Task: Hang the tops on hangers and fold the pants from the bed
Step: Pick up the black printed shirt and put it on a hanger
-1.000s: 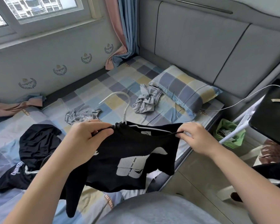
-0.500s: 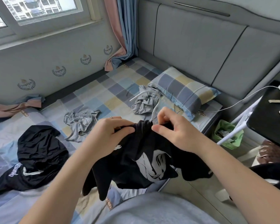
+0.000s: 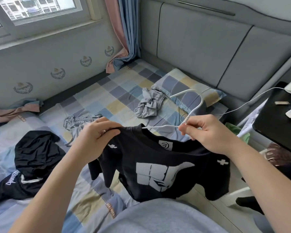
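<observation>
A black T-shirt (image 3: 158, 162) with a white block print hangs in front of me above the bed's edge. My left hand (image 3: 97, 138) grips its left shoulder by the collar. My right hand (image 3: 207, 133) pinches the neck of a white hanger (image 3: 190, 113); one hanger arm runs left into the collar, the hook curves up over the pillow. Black pants (image 3: 32, 163) with white lettering lie crumpled on the bed at the left. Two grey garments lie further back: one (image 3: 77, 123) behind my left hand, another (image 3: 148, 105) by the pillow.
The checked bed sheet (image 3: 118, 91) runs to a grey padded headboard (image 3: 200, 44). A checked pillow (image 3: 183, 84) lies at the head. A black table (image 3: 280, 120) with small items and a white cable (image 3: 252, 101) stands at the right. A green bin (image 3: 238, 133) sits beside the bed.
The bunched shirt is now spread out with its print facing me. My right hand moved right and holds the hanger's neck. The hook swung to the right, over the pillow.
</observation>
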A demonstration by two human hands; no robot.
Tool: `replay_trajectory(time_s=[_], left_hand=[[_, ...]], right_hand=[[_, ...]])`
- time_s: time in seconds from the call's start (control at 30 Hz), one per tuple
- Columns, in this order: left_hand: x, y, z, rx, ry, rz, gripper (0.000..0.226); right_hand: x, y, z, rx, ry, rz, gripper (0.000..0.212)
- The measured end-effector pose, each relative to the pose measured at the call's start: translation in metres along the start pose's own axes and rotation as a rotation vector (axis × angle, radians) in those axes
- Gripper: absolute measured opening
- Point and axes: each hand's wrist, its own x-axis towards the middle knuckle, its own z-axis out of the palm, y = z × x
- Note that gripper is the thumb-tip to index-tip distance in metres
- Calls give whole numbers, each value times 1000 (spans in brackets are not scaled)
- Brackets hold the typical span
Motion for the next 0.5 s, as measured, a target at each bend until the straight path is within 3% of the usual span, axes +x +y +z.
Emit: replay_trajectory(time_s=[0.2,0.33,0.5], left_hand=[[0,-14,3,159,70,15,19],[7,-15,14,219,120,14,20],[17,-8,24,103,142,112,36]], right_hand=[[-13,6,2,57,102,-2,29],[-30,11,-1,42,83,44,30],[-60,22,-10,-40,39,219,29]])
